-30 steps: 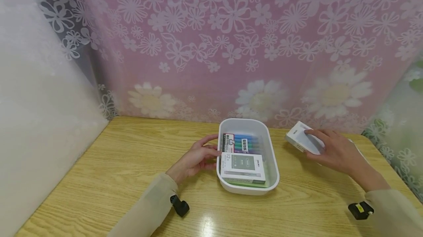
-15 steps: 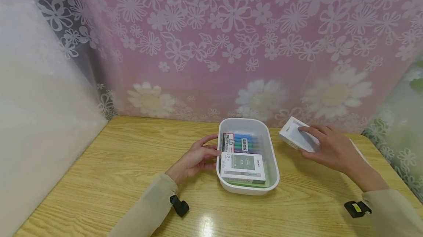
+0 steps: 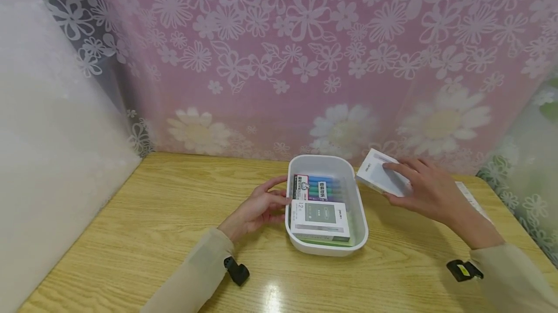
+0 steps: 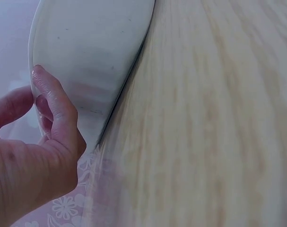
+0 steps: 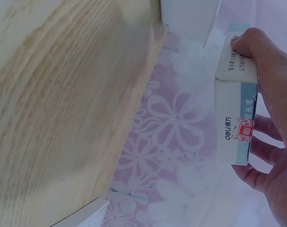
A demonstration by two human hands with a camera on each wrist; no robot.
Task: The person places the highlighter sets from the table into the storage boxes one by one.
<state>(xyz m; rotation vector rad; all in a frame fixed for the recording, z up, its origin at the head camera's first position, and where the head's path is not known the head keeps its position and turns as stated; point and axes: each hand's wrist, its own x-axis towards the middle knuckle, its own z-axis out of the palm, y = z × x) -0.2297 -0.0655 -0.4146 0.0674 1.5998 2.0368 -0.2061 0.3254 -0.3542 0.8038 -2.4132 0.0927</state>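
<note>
My left hand (image 3: 257,209) holds the left rim of a white plastic basket (image 3: 330,252), fingertips and thumb at the edge. In the left wrist view the fingers are bent against the basket's outer wall (image 4: 100,42). Inside the basket lie a white and grey-green pen box (image 3: 322,216) and a clear pack of coloured pens (image 3: 329,188). My right hand (image 3: 431,192) grips a white deli highlighter box (image 3: 376,170) between thumb and fingers, tilted, just right of the basket's rim. The right wrist view shows blue and red printing on that highlighter box (image 5: 235,123).
The wooden table (image 3: 183,206) reaches back to a pink floral curtain (image 3: 261,61). A flat white item (image 3: 472,200) lies at the right, partly behind the right forearm. Another floral sheet (image 3: 523,177) hangs along the right table edge.
My right hand has carried the highlighter box leftward and slightly up, close to the basket. More of the flat white item shows behind the forearm. The left hand and basket stay in place.
</note>
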